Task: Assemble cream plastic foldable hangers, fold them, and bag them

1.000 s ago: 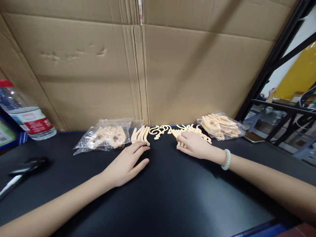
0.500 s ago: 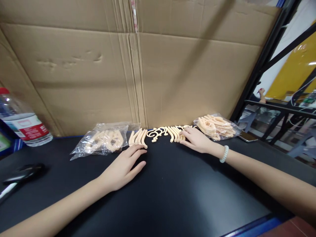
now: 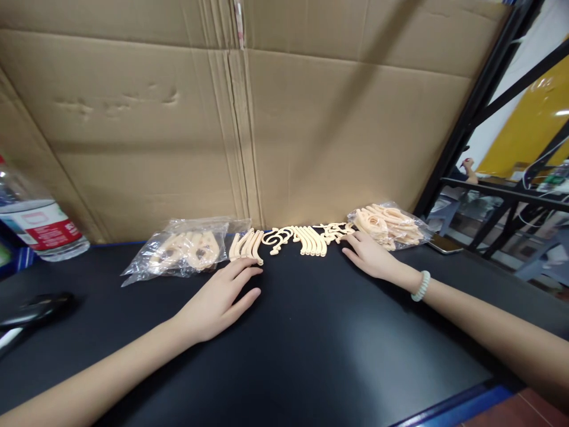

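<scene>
My left hand (image 3: 220,298) lies flat and open on the black table (image 3: 302,350), fingertips just short of a row of curved beige plastic pieces (image 3: 245,245). My right hand (image 3: 370,257), with a pale bead bracelet on the wrist, rests open on the table with its fingers stretched toward a small tangle of beige pieces (image 3: 334,231). Between the two hands lie hook-shaped beige pieces (image 3: 276,238) and another neat row of curved pieces (image 3: 311,240). Neither hand holds anything.
A clear bag of beige parts (image 3: 184,252) lies at the left, a second bag (image 3: 389,225) at the right. A cardboard wall (image 3: 240,124) stands behind. A water bottle (image 3: 33,222) and a dark object (image 3: 33,308) sit far left. Black shelving (image 3: 489,184) stands at the right.
My right hand has slid to the right off the row of curved pieces, leaving them lined up. My left hand has stayed in place.
</scene>
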A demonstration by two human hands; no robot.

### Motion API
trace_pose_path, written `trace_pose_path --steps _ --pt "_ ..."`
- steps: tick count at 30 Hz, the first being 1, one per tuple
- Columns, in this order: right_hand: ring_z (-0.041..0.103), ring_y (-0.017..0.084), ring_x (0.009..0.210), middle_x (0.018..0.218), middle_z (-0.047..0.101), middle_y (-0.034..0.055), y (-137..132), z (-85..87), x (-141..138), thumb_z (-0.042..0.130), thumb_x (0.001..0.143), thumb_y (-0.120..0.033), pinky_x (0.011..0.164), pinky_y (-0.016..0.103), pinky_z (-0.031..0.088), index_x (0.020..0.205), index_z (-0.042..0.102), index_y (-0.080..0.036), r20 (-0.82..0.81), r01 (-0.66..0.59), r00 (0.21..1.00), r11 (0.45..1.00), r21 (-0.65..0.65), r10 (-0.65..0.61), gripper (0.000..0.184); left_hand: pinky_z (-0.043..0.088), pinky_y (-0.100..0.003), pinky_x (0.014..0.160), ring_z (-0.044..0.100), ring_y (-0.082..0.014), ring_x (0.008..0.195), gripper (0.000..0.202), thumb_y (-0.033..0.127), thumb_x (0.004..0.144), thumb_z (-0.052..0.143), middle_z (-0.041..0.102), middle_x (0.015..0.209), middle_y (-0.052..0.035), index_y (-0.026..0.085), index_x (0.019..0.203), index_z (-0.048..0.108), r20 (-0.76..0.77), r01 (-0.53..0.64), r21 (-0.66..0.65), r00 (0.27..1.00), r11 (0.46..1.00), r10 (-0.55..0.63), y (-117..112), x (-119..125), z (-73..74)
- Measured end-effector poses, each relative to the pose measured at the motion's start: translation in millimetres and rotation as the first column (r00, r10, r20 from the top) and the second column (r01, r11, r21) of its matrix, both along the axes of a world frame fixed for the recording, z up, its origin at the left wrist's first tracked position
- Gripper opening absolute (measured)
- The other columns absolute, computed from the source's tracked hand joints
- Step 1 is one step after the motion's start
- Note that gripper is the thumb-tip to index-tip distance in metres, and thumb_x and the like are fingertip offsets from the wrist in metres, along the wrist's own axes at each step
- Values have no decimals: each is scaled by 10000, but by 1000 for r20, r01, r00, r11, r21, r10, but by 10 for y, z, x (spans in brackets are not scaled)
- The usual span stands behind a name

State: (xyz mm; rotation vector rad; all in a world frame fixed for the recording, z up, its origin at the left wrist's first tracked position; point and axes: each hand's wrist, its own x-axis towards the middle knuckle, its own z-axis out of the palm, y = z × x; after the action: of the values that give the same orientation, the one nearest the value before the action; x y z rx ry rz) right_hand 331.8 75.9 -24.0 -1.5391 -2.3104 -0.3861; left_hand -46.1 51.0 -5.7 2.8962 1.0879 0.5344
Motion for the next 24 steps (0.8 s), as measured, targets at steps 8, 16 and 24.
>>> trace_pose_path --steps 8,16,24 --pt "576 280 882 901 606 136 -174 109 -57 422 933 -190 819 441 486 914 611 -133 -64 -50 997 998 49 53 198 406 -463 1084 482 -296 1280 355 371 984 407 503 1378 -134 171 1237 556 4 3 5 1000 1000 -3 0 -3 -12" --pt "574 234 966 1011 623 105 -142 185 -549 490 910 -152 887 391 497 1052 601 -163 -56 -335 941 942 5 335 181 366 -489 1113 436 -309 1324 427 389 976 406 488 1403 -158 143 1310 510 16 -51 21 999 998 50 -8 -8 -24" --pt "575 254 1016 1063 638 138 85 162 -950 510 914 -145 928 427 475 1094 629 -134 -24 -424 905 906 16 424 216 361 -492 1117 445 -310 1323 463 412 952 430 508 1399 -159 134 1316 499 56 -97 16 994 995 96 22 5 -63"
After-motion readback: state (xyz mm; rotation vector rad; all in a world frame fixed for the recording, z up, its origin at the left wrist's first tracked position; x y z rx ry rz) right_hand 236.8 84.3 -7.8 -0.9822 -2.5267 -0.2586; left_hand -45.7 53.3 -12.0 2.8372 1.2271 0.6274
